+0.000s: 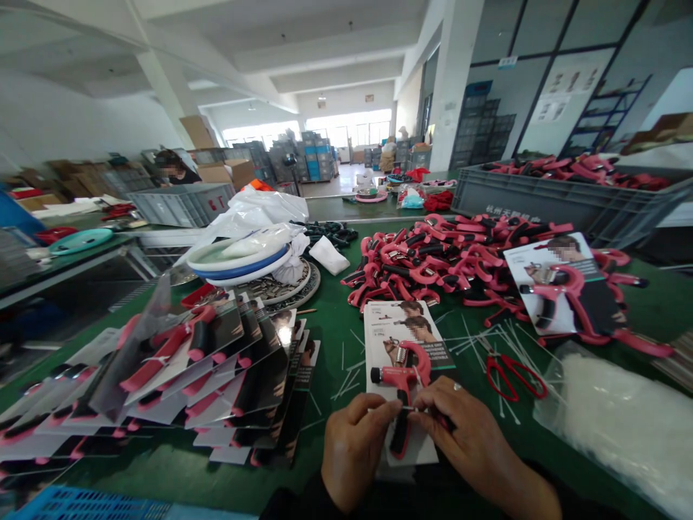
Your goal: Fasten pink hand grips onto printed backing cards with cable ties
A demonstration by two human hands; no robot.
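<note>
A pink and black hand grip strengthener (401, 375) lies on a printed backing card (379, 328), on top of what looks like a small stack of such cards. Across its black handle runs a thin white cable tie (410, 409). My left hand (354, 444) is closed in a pinch on the tie at the handle's left side. From the right, my right hand (465, 433), wearing a ring, pinches the tie close to the handle; its fingertips are partly hidden.
Loose grip strengtheners (433, 253) are heaped behind, beside a filled grey crate (541, 198). Carded ones (232, 361) are stacked at left. Scattered cable ties (349, 383), red scissors (514, 375) and a plastic bag (617, 419) flank the cards. A person (176, 170) is far left.
</note>
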